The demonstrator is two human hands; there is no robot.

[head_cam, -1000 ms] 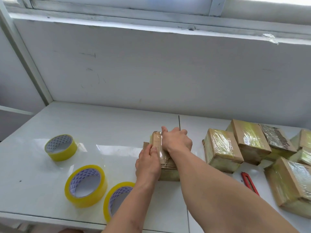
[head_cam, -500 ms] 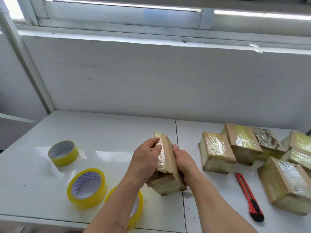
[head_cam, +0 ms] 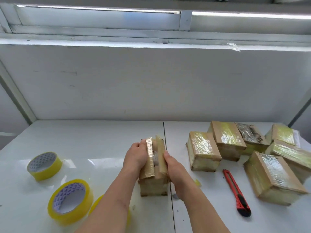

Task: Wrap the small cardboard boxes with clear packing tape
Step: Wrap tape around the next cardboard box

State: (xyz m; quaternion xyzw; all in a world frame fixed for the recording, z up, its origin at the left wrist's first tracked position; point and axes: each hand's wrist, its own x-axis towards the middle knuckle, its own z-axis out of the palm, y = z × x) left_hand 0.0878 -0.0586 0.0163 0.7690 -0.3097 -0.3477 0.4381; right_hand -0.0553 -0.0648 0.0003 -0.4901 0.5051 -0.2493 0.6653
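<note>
box (head_cam: 154, 167) stands on the white table (head_cam: 84, 148), straddling its centre seam, top flaps up and parted, something bubble-wrapped showing between them. left hand (head_cam: 135, 157) cups the box's left flap, right hand (head_cam: 175, 167) lies against the right one, fingers hidden; likely steadying flaps to close for taping. left of the box: tape rolls (head_cam: 70, 201), within reach. right of it: red cutter (head_cam: 236, 193), then wrapped boxes (head_cam: 204, 151), set aside as done.
</note>
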